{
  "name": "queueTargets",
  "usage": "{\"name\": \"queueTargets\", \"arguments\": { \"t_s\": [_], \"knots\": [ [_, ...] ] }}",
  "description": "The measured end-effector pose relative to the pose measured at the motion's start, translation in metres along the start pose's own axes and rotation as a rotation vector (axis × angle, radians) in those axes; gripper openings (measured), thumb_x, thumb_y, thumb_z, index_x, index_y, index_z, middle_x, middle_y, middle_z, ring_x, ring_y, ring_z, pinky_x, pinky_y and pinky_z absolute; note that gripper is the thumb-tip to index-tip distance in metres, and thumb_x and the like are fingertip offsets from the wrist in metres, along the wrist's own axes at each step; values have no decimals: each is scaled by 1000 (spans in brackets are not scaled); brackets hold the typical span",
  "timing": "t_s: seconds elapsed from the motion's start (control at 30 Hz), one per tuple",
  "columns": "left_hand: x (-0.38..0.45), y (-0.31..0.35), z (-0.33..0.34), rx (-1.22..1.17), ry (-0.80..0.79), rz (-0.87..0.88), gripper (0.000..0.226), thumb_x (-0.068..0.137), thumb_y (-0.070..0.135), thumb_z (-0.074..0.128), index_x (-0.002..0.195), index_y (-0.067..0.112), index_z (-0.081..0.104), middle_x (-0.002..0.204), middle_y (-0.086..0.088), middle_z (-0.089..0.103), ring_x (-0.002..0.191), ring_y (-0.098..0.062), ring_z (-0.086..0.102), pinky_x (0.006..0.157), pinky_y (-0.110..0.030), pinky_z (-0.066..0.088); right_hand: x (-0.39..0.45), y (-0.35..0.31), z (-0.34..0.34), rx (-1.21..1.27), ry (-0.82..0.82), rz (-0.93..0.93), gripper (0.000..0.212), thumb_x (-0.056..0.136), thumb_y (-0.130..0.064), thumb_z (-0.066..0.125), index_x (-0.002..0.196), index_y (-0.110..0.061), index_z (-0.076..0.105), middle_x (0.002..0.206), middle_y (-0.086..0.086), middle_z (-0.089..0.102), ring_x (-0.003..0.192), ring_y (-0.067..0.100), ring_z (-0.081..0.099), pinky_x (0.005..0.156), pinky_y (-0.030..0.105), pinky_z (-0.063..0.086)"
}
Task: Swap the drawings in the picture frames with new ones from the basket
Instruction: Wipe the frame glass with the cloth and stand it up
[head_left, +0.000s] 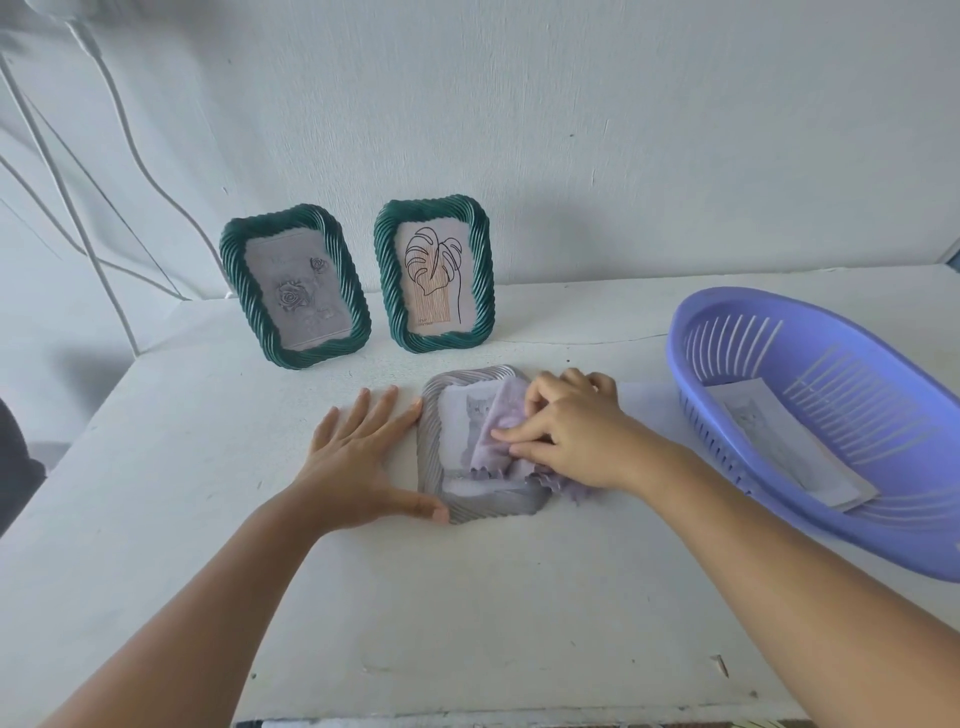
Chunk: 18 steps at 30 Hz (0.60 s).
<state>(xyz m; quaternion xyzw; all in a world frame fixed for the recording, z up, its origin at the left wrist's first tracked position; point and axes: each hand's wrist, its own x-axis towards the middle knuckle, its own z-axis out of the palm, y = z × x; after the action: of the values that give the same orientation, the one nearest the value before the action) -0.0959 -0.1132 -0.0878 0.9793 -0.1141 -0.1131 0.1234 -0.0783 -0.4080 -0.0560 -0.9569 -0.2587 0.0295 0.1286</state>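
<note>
white table (467, 623) | left hand (358, 462) fingers flat, steadying grey frame (441, 499) | right hand (566, 431) fingers pinching cloth (498, 447) | white wall (571, 130)

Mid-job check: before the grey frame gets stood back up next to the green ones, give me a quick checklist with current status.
1. Grey frame steadied: ok, left hand lies flat against its left edge.
2. Wiping finished: not ok, right hand pinches the lilac cloth on the glass.
3. New drawing in place: ok, a cat drawing shows under the glass.
4. Back closed, stand ready: cannot tell, the frame lies face up.
5. Spot to stand it: ok, bare table right of the leaf frame; rose frame stands upright too.
6. Basket: paper lies inside.
</note>
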Motion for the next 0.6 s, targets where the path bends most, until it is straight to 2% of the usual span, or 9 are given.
{"name": "queueTargets", "arguments": {
  "t_s": [0.17, 0.3, 0.4, 0.5, 0.6],
  "knots": [
    [1, -1, 2, 6, 0, 0, 137, 40, 110, 46, 154, 57, -8, 165, 20, -23, 148, -4, -33, 125, -45, -13, 16, -24, 12, -35, 121, 133, 30, 102, -54, 47, 127, -55, 64, 110, -9, 40, 111, 21, 38, 101, 43, 27],
    [1, -2, 2, 4, 2, -3, 138, 38, 110, 46, 154, 58, -8, 165, 21, -22, 149, -5, -31, 125, -45, -12, 2, -22, 16, 87, -2, -28, 30, 100, -57, 48, 127, -56, 62, 105, -14, 34, 105, 15, 28, 98, 39, 21],
    [2, -1, 3, -3, 11, -2, 140, 38, 110, 47, 155, 56, -7, 165, 21, -22, 149, -4, -32, 125, -46, -12, -14, -3, 10, 87, -21, -64, 31, 98, -59, 51, 127, -59, 61, 104, -16, 35, 104, 13, 29, 97, 36, 19],
    [1, -1, 2, 1, 8, -5, 140, 39, 110, 47, 155, 55, -7, 165, 19, -21, 149, -5, -32, 125, -45, -13, -9, 4, 8, 42, 54, 30, 30, 99, -58, 49, 126, -61, 61, 103, -15, 36, 104, 14, 33, 100, 38, 20],
    [1, -1, 2, 6, 5, -2, 138, 39, 110, 46, 154, 58, -9, 165, 19, -21, 149, -5, -31, 125, -45, -13, 10, -15, 12, -46, 131, 149, 30, 101, -55, 47, 125, -54, 64, 110, -7, 43, 109, 22, 40, 101, 45, 29]
  ]
}}
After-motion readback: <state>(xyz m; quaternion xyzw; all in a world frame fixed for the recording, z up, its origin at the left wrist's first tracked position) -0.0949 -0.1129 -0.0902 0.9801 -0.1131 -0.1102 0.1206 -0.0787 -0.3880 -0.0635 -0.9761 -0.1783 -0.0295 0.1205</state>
